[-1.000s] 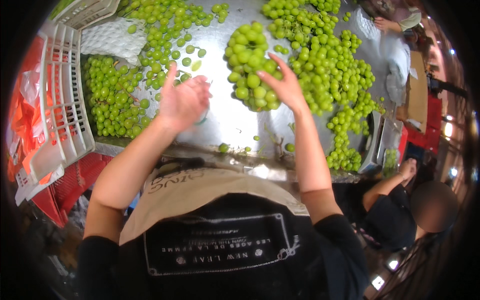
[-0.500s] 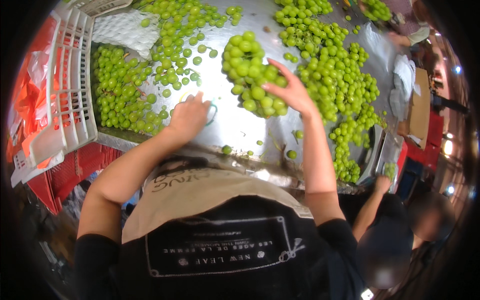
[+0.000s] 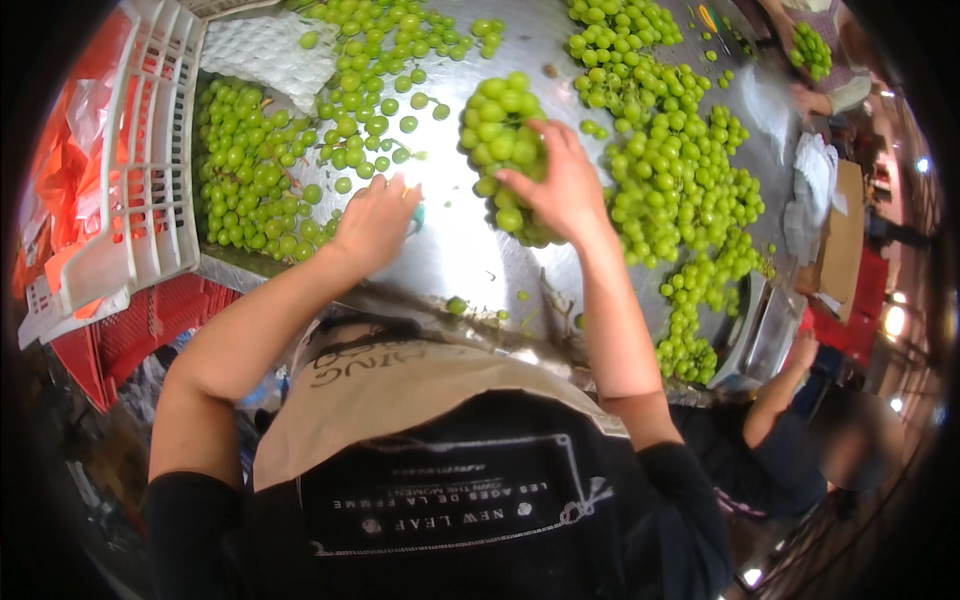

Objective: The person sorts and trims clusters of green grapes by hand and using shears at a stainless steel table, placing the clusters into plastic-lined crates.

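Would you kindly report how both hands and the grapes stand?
Left hand at teal item, mostly hidden. Right hand on bunch, grip unclear. Loose grapes just beyond left hand.

Worktop (image 3: 450,250): bare metal, glare-marked at centre. Bright lamp (image 3: 895,320) noted far right. Lower left, apparently floor (image 3: 115,460): dark, cluttered.

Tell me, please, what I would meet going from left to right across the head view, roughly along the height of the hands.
Orange bags → white crate → left-side grapes → left hand → bunch of grapes → right hand → right-side grapes → cardboard.
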`<state>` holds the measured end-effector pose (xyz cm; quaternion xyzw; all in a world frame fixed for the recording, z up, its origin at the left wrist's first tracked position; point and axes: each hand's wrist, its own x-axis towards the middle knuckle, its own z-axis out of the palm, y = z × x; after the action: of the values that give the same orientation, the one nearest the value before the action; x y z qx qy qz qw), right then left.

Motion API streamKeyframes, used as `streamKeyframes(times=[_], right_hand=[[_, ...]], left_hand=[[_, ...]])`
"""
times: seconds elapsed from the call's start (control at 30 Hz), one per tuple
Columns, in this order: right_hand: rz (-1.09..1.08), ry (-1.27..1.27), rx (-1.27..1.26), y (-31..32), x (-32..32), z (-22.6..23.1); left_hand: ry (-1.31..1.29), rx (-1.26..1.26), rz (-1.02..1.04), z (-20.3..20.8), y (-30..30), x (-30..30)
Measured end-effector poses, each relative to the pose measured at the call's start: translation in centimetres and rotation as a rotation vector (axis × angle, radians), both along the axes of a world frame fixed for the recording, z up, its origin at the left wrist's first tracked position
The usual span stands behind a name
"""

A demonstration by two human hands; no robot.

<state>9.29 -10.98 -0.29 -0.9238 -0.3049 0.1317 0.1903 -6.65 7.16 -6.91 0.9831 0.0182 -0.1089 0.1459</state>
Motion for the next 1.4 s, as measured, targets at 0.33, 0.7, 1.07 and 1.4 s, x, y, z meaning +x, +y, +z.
streamKeyframes(times=[0.33, 0.7, 1.07, 1.4], right_hand=[[-0.153, 0.812, 0.292, -3.6, 9.2, -0.7], [0.118, 0.686, 0.153, -3.0, 9.8, -2.0], [-0.032, 0.070, -0.005, -3.7, 2.6, 0.2], [0.076, 0.220, 0.193, -5.8, 3.6, -0.1]], left_hand=[[0.528, -1.492, 0.517, 2.6, 3.6, -2.0], [0.441, -1.371, 0.401, 6.8, -0.9, -0.7], [-0.110, -0.461, 0.022, 8.8, 1.4, -1.5], [0.396, -0.987, 0.083, 7.4, -2.8, 4.5]])
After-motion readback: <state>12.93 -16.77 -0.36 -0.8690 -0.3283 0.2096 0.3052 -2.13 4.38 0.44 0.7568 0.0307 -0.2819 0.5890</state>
